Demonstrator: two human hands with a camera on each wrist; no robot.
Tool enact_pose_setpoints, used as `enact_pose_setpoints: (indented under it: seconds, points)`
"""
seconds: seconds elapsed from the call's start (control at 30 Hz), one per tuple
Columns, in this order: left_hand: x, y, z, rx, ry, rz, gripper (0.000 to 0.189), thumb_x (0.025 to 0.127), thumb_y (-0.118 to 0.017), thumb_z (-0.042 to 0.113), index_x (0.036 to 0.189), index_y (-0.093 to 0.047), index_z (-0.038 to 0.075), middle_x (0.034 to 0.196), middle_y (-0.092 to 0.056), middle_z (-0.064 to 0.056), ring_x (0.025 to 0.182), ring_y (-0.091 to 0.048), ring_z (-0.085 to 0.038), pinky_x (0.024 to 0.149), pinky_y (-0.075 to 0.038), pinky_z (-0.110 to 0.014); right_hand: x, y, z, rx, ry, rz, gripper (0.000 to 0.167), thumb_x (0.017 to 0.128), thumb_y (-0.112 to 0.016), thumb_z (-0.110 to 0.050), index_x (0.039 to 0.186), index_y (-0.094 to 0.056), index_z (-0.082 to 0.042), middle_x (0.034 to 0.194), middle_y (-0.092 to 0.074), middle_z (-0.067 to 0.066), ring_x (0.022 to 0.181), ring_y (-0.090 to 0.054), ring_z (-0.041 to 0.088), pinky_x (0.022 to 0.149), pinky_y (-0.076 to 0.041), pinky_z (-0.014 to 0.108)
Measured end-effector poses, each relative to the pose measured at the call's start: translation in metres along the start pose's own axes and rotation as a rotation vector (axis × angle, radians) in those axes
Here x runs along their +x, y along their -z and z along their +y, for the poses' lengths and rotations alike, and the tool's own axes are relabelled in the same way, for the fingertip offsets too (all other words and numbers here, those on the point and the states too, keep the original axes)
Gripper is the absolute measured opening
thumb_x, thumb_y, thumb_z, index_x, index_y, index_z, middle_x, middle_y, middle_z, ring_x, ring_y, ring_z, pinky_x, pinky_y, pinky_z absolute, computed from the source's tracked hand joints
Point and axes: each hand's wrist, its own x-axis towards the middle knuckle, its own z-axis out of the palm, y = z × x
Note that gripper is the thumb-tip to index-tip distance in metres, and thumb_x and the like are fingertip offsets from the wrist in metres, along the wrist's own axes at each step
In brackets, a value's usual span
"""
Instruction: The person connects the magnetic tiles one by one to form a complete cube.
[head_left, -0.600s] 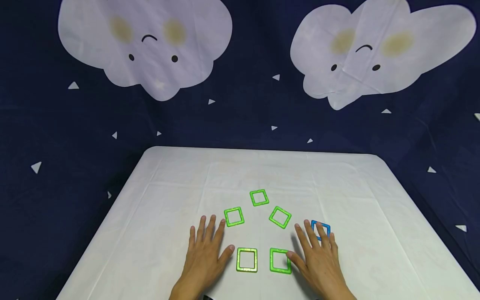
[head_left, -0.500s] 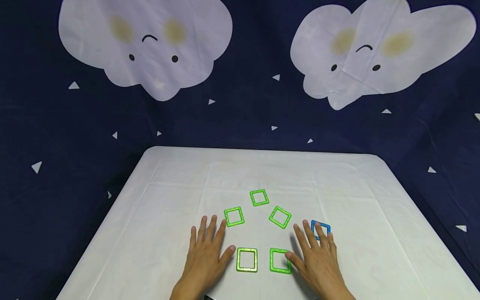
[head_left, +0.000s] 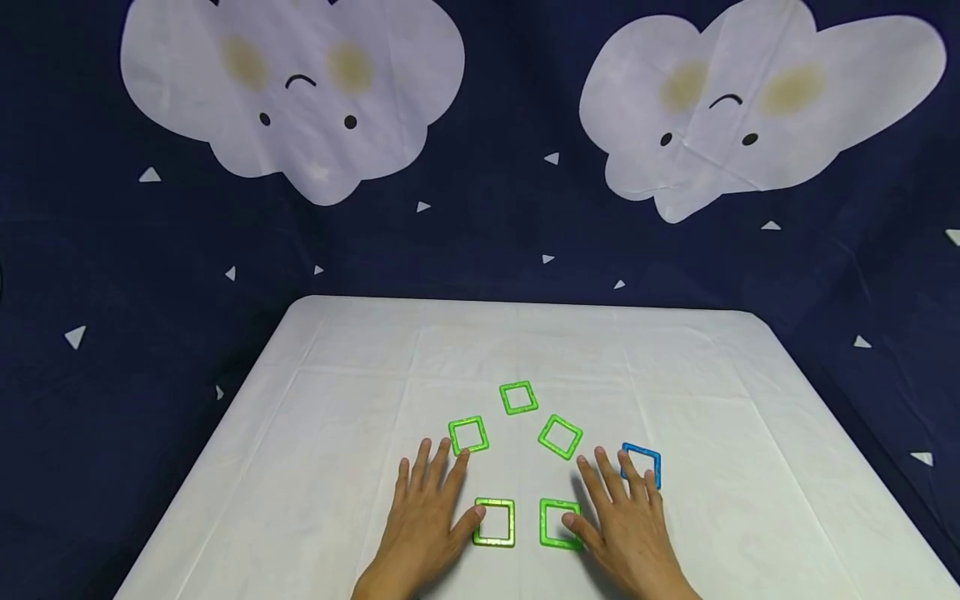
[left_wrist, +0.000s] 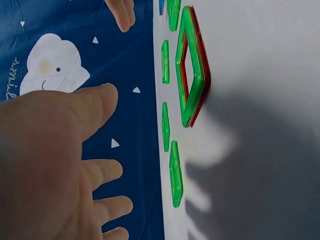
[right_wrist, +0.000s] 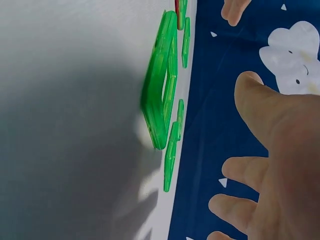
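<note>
Five green frames (head_left: 543, 522), blue frame (head_left: 657, 469) on white table (head_left: 360, 358).

Green square frames (right_wrist: 152, 95): translucent plastic, smooth, glossy (highlights line the edges). Red frame (left_wrist: 207, 80) beneath one of these: similar plastic. Blue frame (head_left: 657, 471): plastic, smooth. White table covering (head_left: 405, 333): matt, smooth apart from faint creases. Backdrop (head_left: 510, 217): dark blue cloth, matt, lightly wrinkled.

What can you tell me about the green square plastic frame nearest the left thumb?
This glossy green square plastic-looking frame has an open middle. It lies flat on a red square frame, visible in the left wrist view, on the white table. In the head view, the thumb of the left hand overlaps one corner but appears to hover clear.
</note>
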Motion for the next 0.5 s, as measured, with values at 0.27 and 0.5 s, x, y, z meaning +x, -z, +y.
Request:
enact_pose_setpoints:
  seconds: [0.27, 0.5]
  points:
    - [-0.001, -0.0033, 0.0032, -0.021, 0.004, -0.061, 0.066, 0.088, -0.055, 0.051, 0.144, -0.039, 0.018, 0.152, -0.034, -0.013, 0.142, -0.025, -0.037, 0.111, -0.023, -0.058, 0.0, -0.002, -0.0017, -0.009, 0.012, 0.011, 0.071, 0.077, -0.067, -0.052, 0.135, -0.052, -0.013, 0.141, -0.049, 0.015, 0.132, -0.036, 0.042, 0.103, -0.024, 0.062]
    - [-0.0014, -0.0057, 0.0054, -0.024, -0.011, -0.08, 0.066, 0.087, -0.056, 0.05, 0.142, -0.041, 0.016, 0.148, -0.038, -0.013, 0.139, -0.03, -0.037, 0.108, -0.028, -0.057, 0.0008, -0.0026, -0.0035, -0.001, 0.024, 0.016, 0.068, 0.076, -0.069, -0.05, 0.132, -0.055, -0.012, 0.139, -0.05, 0.015, 0.131, -0.038, 0.041, 0.103, -0.025, 0.06]
